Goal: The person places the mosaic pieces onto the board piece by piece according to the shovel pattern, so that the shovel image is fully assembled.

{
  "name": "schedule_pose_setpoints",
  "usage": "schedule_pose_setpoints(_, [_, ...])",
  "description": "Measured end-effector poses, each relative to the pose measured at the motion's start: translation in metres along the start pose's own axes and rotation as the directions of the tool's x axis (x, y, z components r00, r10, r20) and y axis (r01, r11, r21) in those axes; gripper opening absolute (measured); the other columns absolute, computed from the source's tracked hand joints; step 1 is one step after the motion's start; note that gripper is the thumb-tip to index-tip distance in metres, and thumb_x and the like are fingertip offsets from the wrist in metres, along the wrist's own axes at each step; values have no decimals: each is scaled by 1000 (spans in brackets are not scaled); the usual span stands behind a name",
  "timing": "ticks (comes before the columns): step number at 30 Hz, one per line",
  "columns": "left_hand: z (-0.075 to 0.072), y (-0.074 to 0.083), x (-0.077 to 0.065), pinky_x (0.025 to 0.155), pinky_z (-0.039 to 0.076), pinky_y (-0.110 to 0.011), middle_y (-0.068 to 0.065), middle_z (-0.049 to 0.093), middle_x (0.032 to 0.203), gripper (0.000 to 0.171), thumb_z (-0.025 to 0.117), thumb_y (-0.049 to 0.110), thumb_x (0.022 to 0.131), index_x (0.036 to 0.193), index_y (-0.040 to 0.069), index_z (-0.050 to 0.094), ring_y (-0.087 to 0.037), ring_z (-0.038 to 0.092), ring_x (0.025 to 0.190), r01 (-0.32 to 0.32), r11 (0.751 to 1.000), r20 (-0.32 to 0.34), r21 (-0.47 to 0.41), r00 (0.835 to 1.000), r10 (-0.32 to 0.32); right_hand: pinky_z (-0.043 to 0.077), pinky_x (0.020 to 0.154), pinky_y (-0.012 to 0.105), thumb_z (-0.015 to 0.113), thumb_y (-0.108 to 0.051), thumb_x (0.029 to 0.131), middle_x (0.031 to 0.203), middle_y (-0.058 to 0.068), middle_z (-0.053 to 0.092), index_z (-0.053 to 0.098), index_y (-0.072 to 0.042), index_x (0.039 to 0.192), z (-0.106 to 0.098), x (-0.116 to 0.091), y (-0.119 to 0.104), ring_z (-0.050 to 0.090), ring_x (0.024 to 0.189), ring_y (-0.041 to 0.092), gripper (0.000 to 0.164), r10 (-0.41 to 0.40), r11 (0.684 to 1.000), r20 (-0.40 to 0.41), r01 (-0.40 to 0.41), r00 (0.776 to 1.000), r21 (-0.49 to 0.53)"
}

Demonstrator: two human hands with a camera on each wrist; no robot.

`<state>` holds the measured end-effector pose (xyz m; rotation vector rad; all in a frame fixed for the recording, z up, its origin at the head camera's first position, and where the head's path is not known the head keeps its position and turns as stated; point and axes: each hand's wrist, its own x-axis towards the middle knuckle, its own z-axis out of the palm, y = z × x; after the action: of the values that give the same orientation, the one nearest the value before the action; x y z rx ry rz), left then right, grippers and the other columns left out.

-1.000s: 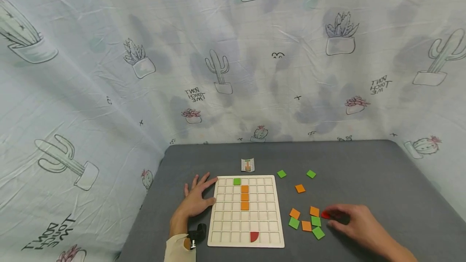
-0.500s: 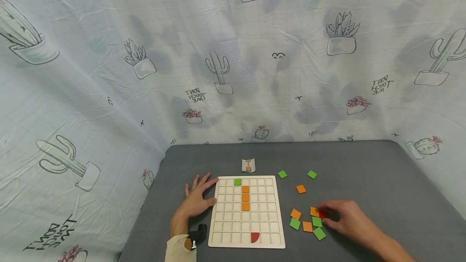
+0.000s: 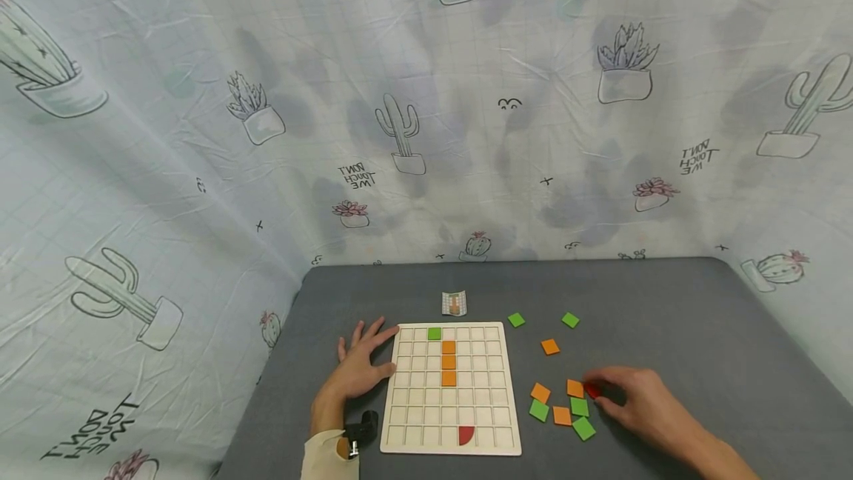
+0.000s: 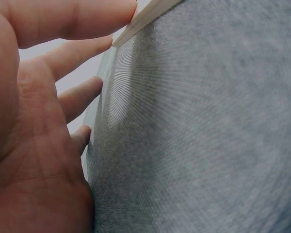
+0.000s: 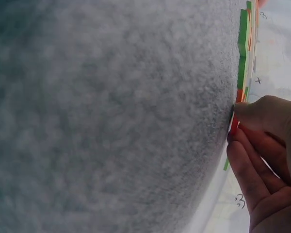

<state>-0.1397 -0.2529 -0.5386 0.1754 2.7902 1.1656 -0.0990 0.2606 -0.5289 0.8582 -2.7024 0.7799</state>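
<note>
A cream gridded board [image 3: 414, 415] lies on the grey table. One green tile [image 3: 435, 333], a column of orange tiles [image 3: 449, 362] and a red quarter-round tile [image 3: 466, 435] sit in its cells. My left hand [image 3: 358, 370] has its fingers spread, with index finger and thumb touching the board's left edge; its palm [image 4: 34, 145] fills the side of the left wrist view. To the right of the board, my right hand [image 3: 636, 397] pinches a red tile [image 3: 591, 390] between thumb and fingers, low at the table. Its exact shape is partly hidden by the fingers.
Loose orange tiles [image 3: 562, 416] and green tiles [image 3: 583, 430] are clustered between the board and my right hand. Farther back lie another orange tile [image 3: 549, 347] and two green ones. A small pattern card [image 3: 454, 304] stands behind the board. Printed cloth [image 3: 513, 169] hangs beyond the table.
My right hand has shifted slightly left with the red tile, close beside the orange one. The left hand stays at the board's edge.
</note>
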Motion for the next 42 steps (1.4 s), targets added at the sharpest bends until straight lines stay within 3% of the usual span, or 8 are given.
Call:
schedule_pose_setpoints(8, [-1,0,0,124,-12,-80,-19,33,179,70,80,11,91,158,19,61,-54,5,168,-2,1000,4,10,1000,2,64,73,28,97,-5,75,103,-11,82,83,-18,110,-6,1,-13,73,92,-3,40,20,1000,-38,-19,999,5])
schedule_pose_setpoints(13, [0,-1,0,124,-13,-80,-19,32,179,70,80,10,91,159,19,61,-54,5,168,-1,1000,8,5,1000,1,64,70,27,97,0,73,102,-5,83,83,-15,111,-8,6,-29,75,87,-1,43,-54,994,-72,60,996,87])
schedule_pose_setpoints(19, [1,-1,1,124,-13,-80,-19,33,178,71,80,10,90,158,19,61,-55,5,168,1,1000,3,3,1000,-1,61,74,18,95,6,73,102,-7,83,82,-16,111,-3,17,-52,75,87,3,46,-116,981,-116,132,986,143])
schedule_pose_setpoints(29, [1,-2,1,124,-13,-80,-19,33,179,71,80,10,90,158,19,61,-54,5,168,4,1000,2,3,1000,-4,57,79,13,93,7,76,106,-10,83,83,-20,115,7,40,-88,77,91,7,48,-86,963,-148,120,985,240])
schedule_pose_setpoints(42, [-1,-1,1,125,-13,-80,-18,32,179,70,80,12,93,159,19,60,-53,4,169,14,1000,14,4,1000,-14,68,79,35,91,1,84,108,-9,83,82,-19,117,32,73,-130,79,91,10,40,-124,920,-57,137,991,368])
